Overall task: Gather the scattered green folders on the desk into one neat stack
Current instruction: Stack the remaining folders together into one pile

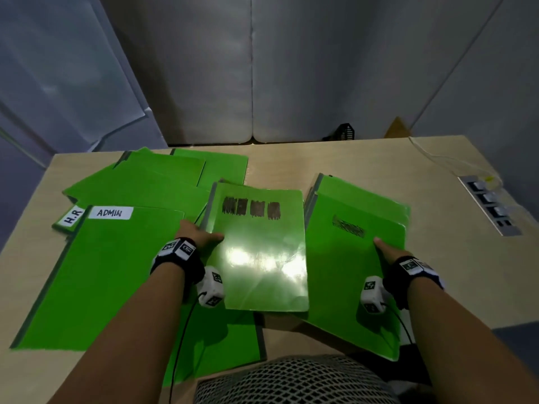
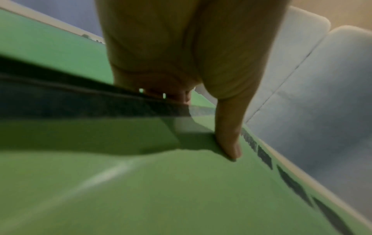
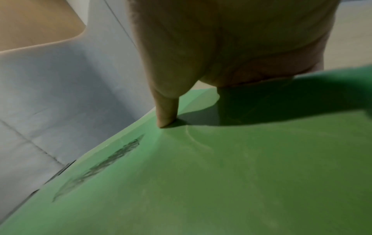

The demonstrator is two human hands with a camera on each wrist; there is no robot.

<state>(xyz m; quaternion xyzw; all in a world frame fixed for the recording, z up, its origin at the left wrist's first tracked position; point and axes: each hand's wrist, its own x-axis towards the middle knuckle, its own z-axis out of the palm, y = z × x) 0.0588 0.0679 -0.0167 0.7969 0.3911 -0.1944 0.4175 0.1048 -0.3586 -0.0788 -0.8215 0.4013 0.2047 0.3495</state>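
Several green folders lie scattered over the wooden desk. My left hand grips the left edge of a glossy folder with blacked-out marks, thumb on top and fingers under its dark spine, lifting it above the others. My right hand grips the right edge of another folder with a scribbled mark, thumb pressed on its cover and fingers underneath. A folder labelled ADMIN lies at the left, overlapping one labelled H.R. More folders spread behind them.
A power socket strip with a thin cable is set in the desk at the right. Grey partition panels stand behind the desk. A small black object sits beyond the far edge. A mesh chair back is at the bottom.
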